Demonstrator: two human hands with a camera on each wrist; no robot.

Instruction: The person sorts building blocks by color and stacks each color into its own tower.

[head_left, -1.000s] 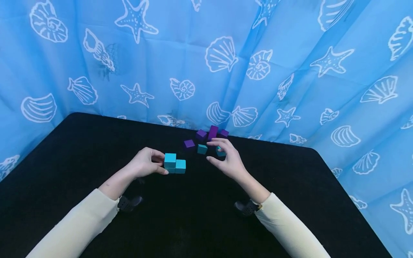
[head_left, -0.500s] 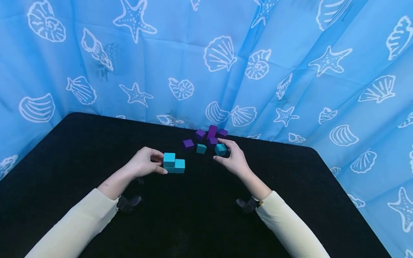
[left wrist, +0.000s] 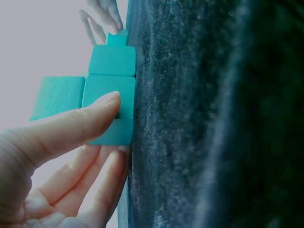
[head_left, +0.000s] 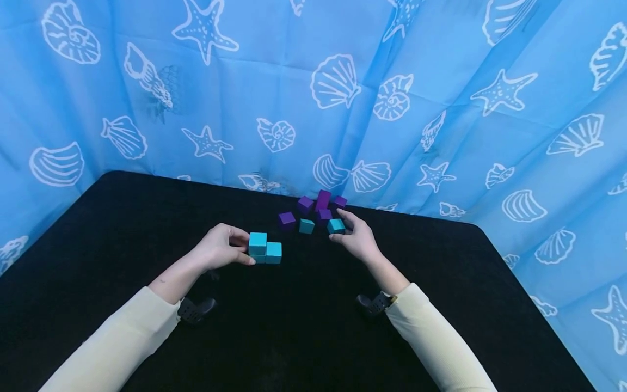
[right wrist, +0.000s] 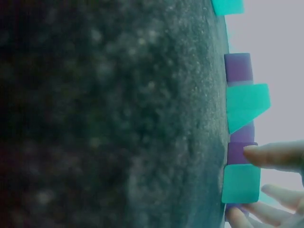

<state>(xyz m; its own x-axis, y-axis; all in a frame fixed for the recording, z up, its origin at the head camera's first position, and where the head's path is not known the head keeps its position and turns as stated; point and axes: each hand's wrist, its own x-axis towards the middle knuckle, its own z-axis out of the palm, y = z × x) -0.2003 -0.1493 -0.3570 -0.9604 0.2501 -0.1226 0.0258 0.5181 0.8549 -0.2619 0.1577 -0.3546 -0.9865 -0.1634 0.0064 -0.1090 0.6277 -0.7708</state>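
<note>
My left hand [head_left: 222, 247] holds the lower left block of a small teal stack, thumb in front and fingers behind. One teal block [head_left: 257, 243] sits on top of it, and another teal block [head_left: 274, 252] stands against its right side. In the left wrist view my thumb lies across the held teal block [left wrist: 95, 92]. My right hand [head_left: 360, 239] has its thumb and fingers on either side of a separate teal block [head_left: 336, 226]. That teal block [right wrist: 241, 184] rests on the table between thumb and fingertips in the right wrist view.
A loose teal block [head_left: 306, 226] lies between the stack and my right hand. Several purple blocks [head_left: 287, 220] are scattered near the far edge, with a longer purple block [head_left: 323, 200] upright. A blue shell-patterned curtain [head_left: 274, 98] hangs behind the black table [head_left: 294, 326].
My right hand has closed in on the right teal block, which has turned slightly. A purple block behind it has come into sight. My left hand and the stack stay put.
</note>
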